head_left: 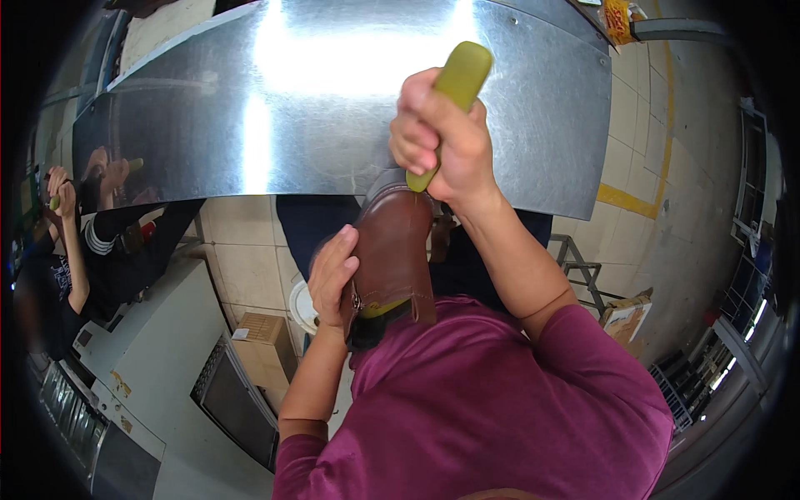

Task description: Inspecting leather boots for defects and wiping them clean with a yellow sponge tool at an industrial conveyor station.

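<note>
A brown leather boot (392, 237) lies between my body and the metal table, its toe at the table's near edge and its opening toward me. A zipper shows on its left side, and something yellow-green and black sits in the opening. My left hand (335, 273) grips the boot's left side, fingers along the leather. My right hand (450, 142) is closed round a long, rounded yellow-green tool (467, 71). Its lower end meets or nearly meets the boot near the toe; contact is not certain. The exact kind of tool does not show.
The shiny metal table (350, 125) spans the far side. At the left, another person's hands (60, 190) hold a similar green thing. A grey cabinet (158, 350) and a cardboard box (262, 342) stand lower left. A metal frame (575, 258) and a carton (627, 315) stand at the right.
</note>
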`<move>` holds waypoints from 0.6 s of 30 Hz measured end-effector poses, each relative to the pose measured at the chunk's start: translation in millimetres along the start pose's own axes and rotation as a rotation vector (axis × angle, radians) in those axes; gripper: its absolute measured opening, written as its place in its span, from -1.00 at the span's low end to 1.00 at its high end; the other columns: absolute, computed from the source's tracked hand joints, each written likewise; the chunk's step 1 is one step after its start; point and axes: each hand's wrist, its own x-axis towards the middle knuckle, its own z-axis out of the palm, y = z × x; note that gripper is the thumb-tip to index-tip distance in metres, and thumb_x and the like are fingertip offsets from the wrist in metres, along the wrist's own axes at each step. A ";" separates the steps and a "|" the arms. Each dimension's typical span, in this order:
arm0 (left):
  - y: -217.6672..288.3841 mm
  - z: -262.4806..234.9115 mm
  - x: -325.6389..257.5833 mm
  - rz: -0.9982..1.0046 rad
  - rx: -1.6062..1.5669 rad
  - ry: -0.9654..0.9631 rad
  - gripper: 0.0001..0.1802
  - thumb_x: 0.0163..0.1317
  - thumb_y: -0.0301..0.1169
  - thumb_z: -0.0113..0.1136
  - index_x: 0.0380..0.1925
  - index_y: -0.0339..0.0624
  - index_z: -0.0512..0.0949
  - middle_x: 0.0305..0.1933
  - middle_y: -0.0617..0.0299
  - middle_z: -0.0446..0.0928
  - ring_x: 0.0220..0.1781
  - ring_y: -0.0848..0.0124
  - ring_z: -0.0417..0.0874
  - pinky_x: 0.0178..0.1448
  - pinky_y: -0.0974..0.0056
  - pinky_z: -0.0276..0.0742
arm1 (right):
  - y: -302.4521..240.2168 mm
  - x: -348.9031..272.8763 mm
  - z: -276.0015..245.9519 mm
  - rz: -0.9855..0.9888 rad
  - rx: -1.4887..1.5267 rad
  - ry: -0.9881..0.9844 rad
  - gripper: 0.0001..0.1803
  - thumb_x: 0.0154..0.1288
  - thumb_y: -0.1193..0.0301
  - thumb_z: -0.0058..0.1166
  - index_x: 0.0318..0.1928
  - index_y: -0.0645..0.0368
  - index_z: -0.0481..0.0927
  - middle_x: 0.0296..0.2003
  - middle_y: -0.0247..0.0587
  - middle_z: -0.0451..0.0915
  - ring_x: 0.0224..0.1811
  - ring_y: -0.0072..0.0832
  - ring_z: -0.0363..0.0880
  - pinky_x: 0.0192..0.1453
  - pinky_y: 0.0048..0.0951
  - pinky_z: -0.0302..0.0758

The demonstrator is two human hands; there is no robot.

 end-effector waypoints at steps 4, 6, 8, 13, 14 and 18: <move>-14.1 2.9 -17.6 -0.094 -0.104 0.015 -0.27 0.22 -0.45 0.53 0.36 -0.24 0.40 0.39 -0.32 0.51 0.40 -0.08 0.60 0.49 -0.05 0.53 | 7.9 0.9 21.4 -0.188 -0.520 -0.122 -0.72 0.47 0.21 0.28 -0.27 0.14 0.57 -0.67 -0.52 0.30 -0.72 -0.69 0.25 -0.63 -0.56 0.19; -9.5 4.9 -13.2 -0.110 -0.075 0.053 -0.14 0.18 -0.31 0.58 0.43 -0.31 0.38 0.42 -0.26 0.50 0.41 -0.02 0.59 0.50 0.01 0.51 | 6.4 3.0 9.6 -0.055 -0.256 -0.060 -0.72 0.50 0.20 0.25 -0.27 0.13 0.57 -0.67 -0.52 0.29 -0.73 -0.69 0.25 -0.63 -0.56 0.20; -1.9 1.8 -4.0 -0.139 -0.050 0.024 -0.09 0.14 -0.24 0.60 0.43 -0.34 0.37 0.42 -0.22 0.51 0.42 0.01 0.59 0.50 0.02 0.50 | 5.3 7.7 -11.9 0.071 0.185 -0.013 -0.66 0.58 0.13 0.15 -0.28 0.10 0.55 -0.68 -0.52 0.28 -0.74 -0.68 0.21 -0.63 -0.54 0.20; 16.2 1.8 17.4 -0.190 -0.031 0.063 0.02 0.05 -0.09 0.66 0.41 -0.39 0.38 0.35 -0.16 0.59 0.28 0.03 0.70 0.35 0.12 0.63 | 6.1 -22.1 -43.1 -0.085 0.350 0.029 -0.60 0.61 0.03 0.06 -0.27 0.07 0.56 -0.70 -0.51 0.22 -0.76 -0.65 0.15 -0.64 -0.51 0.16; 16.2 0.4 13.2 -0.224 -0.012 0.045 0.05 0.06 -0.03 0.65 0.43 -0.37 0.36 0.38 -0.18 0.56 0.33 0.01 0.67 0.39 0.09 0.59 | 7.9 -24.5 -42.1 -0.090 0.367 0.026 -0.60 0.61 0.02 0.06 -0.27 0.06 0.56 -0.70 -0.52 0.22 -0.75 -0.65 0.15 -0.63 -0.51 0.17; 14.6 -0.9 8.2 -0.260 0.017 0.035 0.08 0.03 0.05 0.63 0.44 -0.32 0.37 0.37 -0.15 0.58 0.35 0.02 0.66 0.43 0.08 0.56 | 11.5 -24.3 -37.3 -0.102 0.391 0.020 -0.58 0.61 0.00 0.06 -0.28 0.07 0.55 -0.70 -0.52 0.22 -0.75 -0.65 0.16 -0.63 -0.52 0.19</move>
